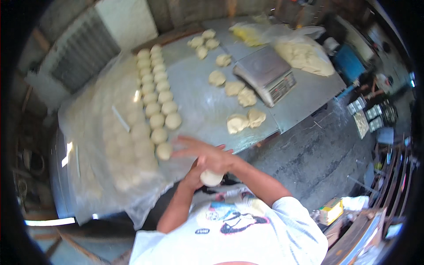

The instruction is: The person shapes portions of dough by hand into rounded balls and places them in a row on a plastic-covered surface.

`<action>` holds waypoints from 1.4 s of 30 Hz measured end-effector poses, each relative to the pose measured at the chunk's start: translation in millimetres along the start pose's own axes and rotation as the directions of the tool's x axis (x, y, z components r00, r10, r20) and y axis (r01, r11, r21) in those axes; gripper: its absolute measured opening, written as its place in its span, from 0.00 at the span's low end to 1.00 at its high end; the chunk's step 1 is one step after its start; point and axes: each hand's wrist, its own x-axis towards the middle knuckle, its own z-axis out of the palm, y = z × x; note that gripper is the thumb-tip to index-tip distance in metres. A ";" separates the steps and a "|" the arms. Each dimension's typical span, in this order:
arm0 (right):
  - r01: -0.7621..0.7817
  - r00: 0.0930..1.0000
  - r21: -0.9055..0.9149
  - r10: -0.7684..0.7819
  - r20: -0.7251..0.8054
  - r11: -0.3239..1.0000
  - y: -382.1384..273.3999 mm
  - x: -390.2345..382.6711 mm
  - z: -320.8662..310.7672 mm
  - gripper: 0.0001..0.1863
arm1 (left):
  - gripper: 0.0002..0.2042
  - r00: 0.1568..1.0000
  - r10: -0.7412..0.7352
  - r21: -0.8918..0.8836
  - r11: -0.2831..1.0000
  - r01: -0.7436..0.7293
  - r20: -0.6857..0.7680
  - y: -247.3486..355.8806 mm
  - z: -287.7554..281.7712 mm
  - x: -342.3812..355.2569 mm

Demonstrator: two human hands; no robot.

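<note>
One pale dough ball (pixel 211 178) sits at my overlapping right hand (pixel 211 157) and left hand (pixel 191 177), just in front of my printed white shirt (pixel 256 238). My right hand is open, fingers spread toward ten o'clock; my left is partly hidden beneath it, so I cannot tell how far its fingers close around the ball. At eleven o'clock from my hands, a double row of round dough balls (pixel 157 120) runs up the metal tabletop (pixel 194 95). Toward ten o'clock, more balls lie under clear plastic sheeting (pixel 152 194). Rough dough lumps (pixel 237 123) rest at one o'clock, with a scale (pixel 265 68) beyond them, and farther out a big dough mass (pixel 304 57) lies partly under plastic.
</note>
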 end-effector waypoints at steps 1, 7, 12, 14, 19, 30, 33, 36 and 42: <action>-0.129 0.969 -0.072 0.110 -0.222 0.989 1.2 0.9 -2.8 0.30 | 0.30 0.995 -0.075 0.153 0.985 0.083 -0.061 -11.9 -11.6 -2.7; -0.174 0.511 0.985 0.853 0.107 -0.020 -13.4 -11.8 20.3 0.29 | 0.19 0.936 0.333 0.764 0.632 -0.133 -0.113 62.2 -19.0 13.7; -0.105 0.839 0.436 0.315 -0.443 0.894 -66.5 83.1 4.6 0.31 | 0.24 0.572 0.817 0.720 0.351 -0.598 0.077 149.4 30.0 -8.8; 0.100 0.832 -0.133 -0.156 -0.532 0.986 -48.0 107.8 0.6 0.34 | 0.22 0.348 0.938 0.767 0.216 -0.605 0.010 167.8 17.7 -19.5; -0.180 0.963 -0.591 0.019 -0.268 0.786 107.3 65.7 37.8 0.34 | 0.12 0.352 0.639 0.585 0.768 -0.261 -0.683 99.6 -60.1 -25.5; -0.427 0.804 -0.719 0.595 -0.023 0.549 204.5 52.8 27.0 0.46 | 0.10 0.564 0.631 0.811 0.571 0.128 -0.533 67.2 -148.1 28.7; -0.351 0.761 -0.751 0.638 0.119 0.559 230.5 82.4 14.3 0.46 | 0.11 0.542 0.688 0.855 0.505 0.120 -0.483 88.7 -181.1 33.9; -0.537 0.485 -0.663 0.834 0.262 0.521 243.2 142.0 -2.4 0.37 | 0.12 0.346 0.780 0.853 0.470 0.226 -0.522 113.2 -218.8 16.9; -0.395 0.789 -0.782 0.614 -0.019 0.483 334.6 198.8 -31.2 0.35 | 0.20 0.203 0.904 0.594 0.067 0.802 -0.377 157.6 -283.6 -9.9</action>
